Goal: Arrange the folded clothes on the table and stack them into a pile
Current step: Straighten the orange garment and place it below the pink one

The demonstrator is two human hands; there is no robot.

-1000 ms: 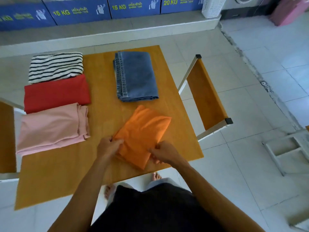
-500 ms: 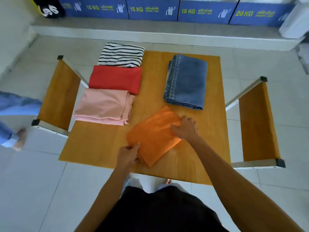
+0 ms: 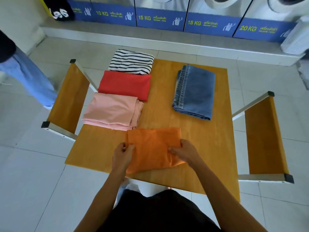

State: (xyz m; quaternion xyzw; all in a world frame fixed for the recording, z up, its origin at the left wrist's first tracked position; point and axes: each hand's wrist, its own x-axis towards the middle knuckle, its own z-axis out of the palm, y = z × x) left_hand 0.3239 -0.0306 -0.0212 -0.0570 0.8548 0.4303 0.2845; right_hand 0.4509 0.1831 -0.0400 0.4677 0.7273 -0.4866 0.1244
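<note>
Orange cloth [image 3: 153, 149]: folded, lying on the near part of the table [image 3: 215, 148], roughly centred in front of the person. Its far left corner sits just beside the pink cloth [image 3: 112, 112]; whether they touch cannot be told.

Left hand [image 3: 122, 155]: grips the left edge of the orange cloth, thumb on top, fingers curled underneath.

Right hand [image 3: 184, 152]: grips the right edge of the same cloth, thumb pressed on top, fingers wrapped around the edge. Both hands are closed on the fabric.

Left column, near to far: pink cloth, red cloth [image 3: 124, 84], striped cloth [image 3: 132, 61]. Each lies flat and folded; red overlaps or touches pink at their shared edge, and striped touches red. The striped cloth overhangs the far table edge.

Jeans [image 3: 194, 91]: folded, on the far right part of the table, well apart from the left column and from the orange cloth.

Benches [image 3: 265, 136] flank the table on both sides. Washers with blue labelled panels [image 3: 160, 18] line the far wall. A white basket [image 3: 296, 41] stands at the far right. Another person's leg in blue trousers [image 3: 28, 76] stands at the left.
</note>
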